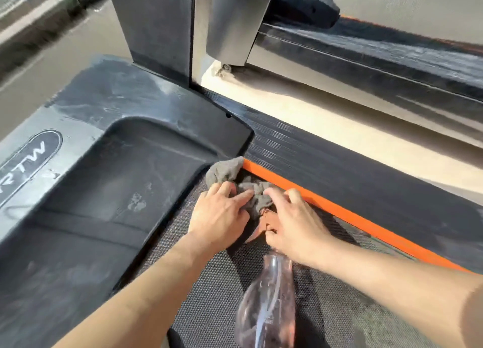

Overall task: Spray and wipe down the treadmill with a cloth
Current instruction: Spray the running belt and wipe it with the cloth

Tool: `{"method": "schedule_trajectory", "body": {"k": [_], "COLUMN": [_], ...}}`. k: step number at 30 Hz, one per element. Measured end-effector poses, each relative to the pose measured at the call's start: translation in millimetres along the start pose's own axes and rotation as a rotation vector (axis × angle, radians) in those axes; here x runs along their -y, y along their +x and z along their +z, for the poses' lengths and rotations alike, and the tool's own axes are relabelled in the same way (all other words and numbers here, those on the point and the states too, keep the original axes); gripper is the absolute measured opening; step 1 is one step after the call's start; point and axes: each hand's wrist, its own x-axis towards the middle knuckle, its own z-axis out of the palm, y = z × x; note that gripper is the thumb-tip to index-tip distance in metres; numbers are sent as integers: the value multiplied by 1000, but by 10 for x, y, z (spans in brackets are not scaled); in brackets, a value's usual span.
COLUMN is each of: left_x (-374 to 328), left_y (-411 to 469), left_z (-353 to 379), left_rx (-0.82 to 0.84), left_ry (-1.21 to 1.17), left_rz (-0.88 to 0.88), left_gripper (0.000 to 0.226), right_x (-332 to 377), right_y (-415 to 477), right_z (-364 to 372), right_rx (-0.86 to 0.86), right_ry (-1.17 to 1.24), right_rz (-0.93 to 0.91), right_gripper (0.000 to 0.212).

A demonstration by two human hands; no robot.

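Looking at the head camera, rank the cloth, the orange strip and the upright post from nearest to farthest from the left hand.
1. cloth, bunched under the left hand fingers.
2. orange strip, just right, past the cloth.
3. upright post, far ahead, top of view.

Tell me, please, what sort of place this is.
Probably a gym. A treadmill belt, with an orange side strip and a dark motor cover, fills the view, and what looks like a second machine stands alongside. The left hand grips a cloth, the right hand a spray bottle.
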Motion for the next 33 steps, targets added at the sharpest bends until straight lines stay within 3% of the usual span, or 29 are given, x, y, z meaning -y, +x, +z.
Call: {"method": "schedule_trajectory", "body": {"k": [3, 5, 9, 11, 13, 16, 20, 25, 27, 30, 33], "left_x": [-112, -26, 435, 568, 594, 674, 892, 911, 1004, 1263, 1486], "left_y": [-71, -38, 4, -108, -256, -558, -727, -769, -899, -1199, -1364], "left_z": [81, 50, -127, -150, -108, -84, -300, -758, -972, -1274, -1436], "left_rx": [3, -30, -12, 32, 67, 226, 468, 434, 436, 487, 487], "left_ry": [25, -6, 55, 106, 68, 139, 85, -30, -31, -40, -93], "left_rz": [93, 52, -211, -248, -265, -256, -191, -69, -19, 40, -3], "left_gripper": [45, 39, 44, 51, 41, 29, 36, 19, 19, 22, 22], "right_x": [-168, -186, 24, 215, 401, 630, 831, 873, 893, 1002, 1173], "right_y": [-11, -35, 51, 127, 170, 179, 105, 151, 163, 200, 285], "right_z": [-132, -195, -338, -412, -490, -468, -184, 130, 239, 277, 188], "right_rx": [17, 18, -175, -242, -342, -431, -298, 205, 266, 299, 310], "right_ry": [105, 198, 560, 836, 1049, 1047, 982, 899, 951, 971, 994], "right_rz": [118, 116, 57, 41, 24, -79, -125, -62, 31, 99, 141], "right_gripper": [67, 54, 37, 37, 34, 28, 20, 47, 49, 22, 33]}}
